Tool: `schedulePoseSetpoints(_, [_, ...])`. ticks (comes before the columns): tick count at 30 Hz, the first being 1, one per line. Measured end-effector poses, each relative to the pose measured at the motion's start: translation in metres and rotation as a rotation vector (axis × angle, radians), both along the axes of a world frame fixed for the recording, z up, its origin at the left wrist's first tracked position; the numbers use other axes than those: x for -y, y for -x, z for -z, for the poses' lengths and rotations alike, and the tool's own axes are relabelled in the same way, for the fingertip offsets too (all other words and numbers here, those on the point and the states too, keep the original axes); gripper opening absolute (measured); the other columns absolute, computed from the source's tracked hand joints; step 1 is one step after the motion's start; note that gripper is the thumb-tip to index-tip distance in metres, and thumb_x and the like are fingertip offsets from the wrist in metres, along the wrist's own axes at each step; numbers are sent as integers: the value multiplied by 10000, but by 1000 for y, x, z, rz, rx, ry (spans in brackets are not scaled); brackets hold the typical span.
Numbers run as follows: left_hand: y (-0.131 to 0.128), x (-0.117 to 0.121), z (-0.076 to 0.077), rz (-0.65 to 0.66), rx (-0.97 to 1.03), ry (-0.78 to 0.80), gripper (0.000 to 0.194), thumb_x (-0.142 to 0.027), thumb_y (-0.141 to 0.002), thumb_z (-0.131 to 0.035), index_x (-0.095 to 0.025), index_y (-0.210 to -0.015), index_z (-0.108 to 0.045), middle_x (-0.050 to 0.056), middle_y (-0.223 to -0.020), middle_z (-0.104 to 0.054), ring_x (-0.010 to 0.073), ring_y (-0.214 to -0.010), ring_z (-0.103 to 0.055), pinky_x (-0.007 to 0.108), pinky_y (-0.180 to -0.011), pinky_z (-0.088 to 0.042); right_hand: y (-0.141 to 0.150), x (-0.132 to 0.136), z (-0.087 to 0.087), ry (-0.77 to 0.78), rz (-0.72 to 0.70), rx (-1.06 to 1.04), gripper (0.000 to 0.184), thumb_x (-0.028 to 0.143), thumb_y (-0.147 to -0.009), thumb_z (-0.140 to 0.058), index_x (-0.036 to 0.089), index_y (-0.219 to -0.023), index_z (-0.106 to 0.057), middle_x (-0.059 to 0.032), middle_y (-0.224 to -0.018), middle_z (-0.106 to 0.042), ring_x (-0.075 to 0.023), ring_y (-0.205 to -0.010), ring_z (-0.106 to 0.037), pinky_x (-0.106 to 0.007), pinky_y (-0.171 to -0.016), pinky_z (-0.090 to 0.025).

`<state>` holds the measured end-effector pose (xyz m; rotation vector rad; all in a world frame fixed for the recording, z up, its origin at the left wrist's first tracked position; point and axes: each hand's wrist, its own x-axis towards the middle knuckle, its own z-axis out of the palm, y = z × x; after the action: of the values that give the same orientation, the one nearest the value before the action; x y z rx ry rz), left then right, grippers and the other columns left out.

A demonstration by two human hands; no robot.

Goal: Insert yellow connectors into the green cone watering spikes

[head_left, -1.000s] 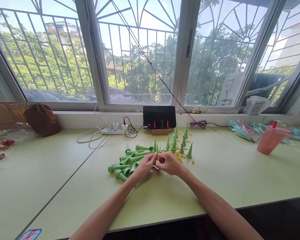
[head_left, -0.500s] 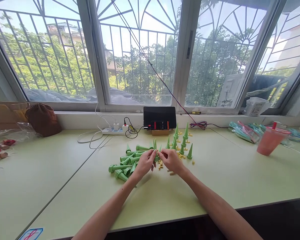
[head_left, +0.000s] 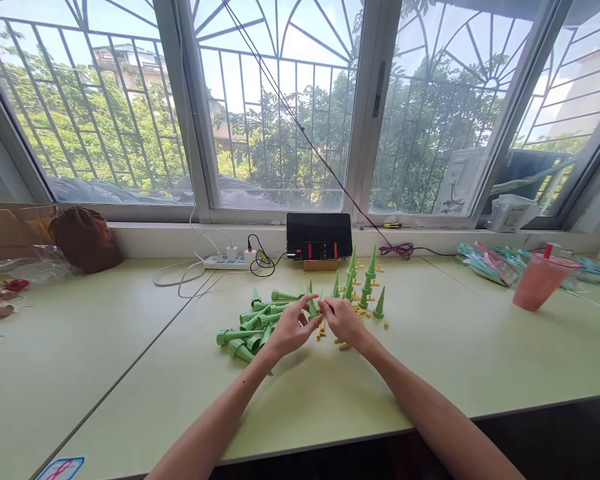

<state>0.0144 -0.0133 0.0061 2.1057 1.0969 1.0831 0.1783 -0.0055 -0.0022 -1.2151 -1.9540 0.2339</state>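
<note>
My left hand point(head_left: 295, 327) has thumb and forefinger curved round a green plant watering spike point(head_left: 312, 307), whose tip points up. My right hand point(head_left: 342, 321) is pinched closed right beside this spike; what its fingertips hold is hidden. Left of the hands lies a heap of green spikes point(head_left: 253, 335) with ribbed caps. Behind my right hand, several green spikes point(head_left: 368, 288) stand upright, some stacked, with small yellow valves point(head_left: 373, 283) sticking out sideways. Loose yellow valves point(head_left: 321, 329) lie under and around the hands.
A phone point(head_left: 320, 251) leans against a black tablet point(head_left: 300, 230) at the back. Left of it, a power strip point(head_left: 225, 262) trails cables. A pink cup with straw point(head_left: 543, 283) and bagged items point(head_left: 490, 263) are at right; a brown pouch point(head_left: 85, 239) sits at left.
My left fingers have spread from a tight pinch to a wider curve round the spike. My right hand stays almost in place, still pinched.
</note>
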Motion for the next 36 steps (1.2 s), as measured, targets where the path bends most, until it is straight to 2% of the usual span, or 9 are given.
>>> schedulePoseSetpoints(4, [0, 0, 0, -21, -84, -54, 402, -407, -805, -566, -172, -1130, -600, 18, -780, -585, 103, -550, -514, 229, -557, -428, 0, -1, 1, 10, 7, 22, 403, 337, -969, -351, 174, -629, -494, -6, -567, -511, -112, -515, -396, -239, -518, -239])
schedulePoseSetpoints(13, [7, -2, 0, -117, -252, -77, 426, -428, -808, -542, -145, -1105, -659, 34, -658, -613, 180, -621, -543, 284, -635, -417, -3, 3, -3, -7, 87, -34, 371, 362, -967, -349, 178, -682, -498, 5, -565, -512, -110, -492, -398, -237, -505, -243])
schedulePoseSetpoints(19, [7, 1, 2, -75, -325, -109, 292, -382, -826, -485, -172, -808, -688, 34, -627, -605, 181, -633, -537, 274, -616, -374, -3, 2, -3, -16, 94, -16, 350, 345, -959, -361, 183, -677, -491, 7, -560, -519, -111, -491, -403, -235, -504, -244])
schedulePoseSetpoints(24, [9, 0, 4, -85, -446, -136, 259, -319, -816, -468, -182, -841, -686, 52, -687, -633, 201, -686, -560, 288, -667, -380, -3, 2, -2, -19, 99, -2, 325, 329, -947, -388, 185, -674, -491, 8, -563, -521, -110, -496, -405, -231, -511, -254])
schedulePoseSetpoints(28, [11, -1, 9, -103, -538, -152, 230, -300, -795, -481, -187, -779, -682, 80, -725, -645, 241, -764, -573, 300, -664, -375, -3, 3, -2, -13, 99, 3, 319, 323, -939, -404, 184, -668, -499, 11, -552, -511, -109, -489, -392, -230, -510, -258])
schedulePoseSetpoints(36, [10, 1, 8, -103, -494, -123, 249, -313, -804, -502, -197, -869, -712, 109, -837, -686, 271, -855, -599, 326, -738, -400, -3, 4, -4, -13, 86, -2, 308, 321, -933, -417, 183, -678, -520, 7, -554, -525, -110, -484, -400, -228, -506, -262])
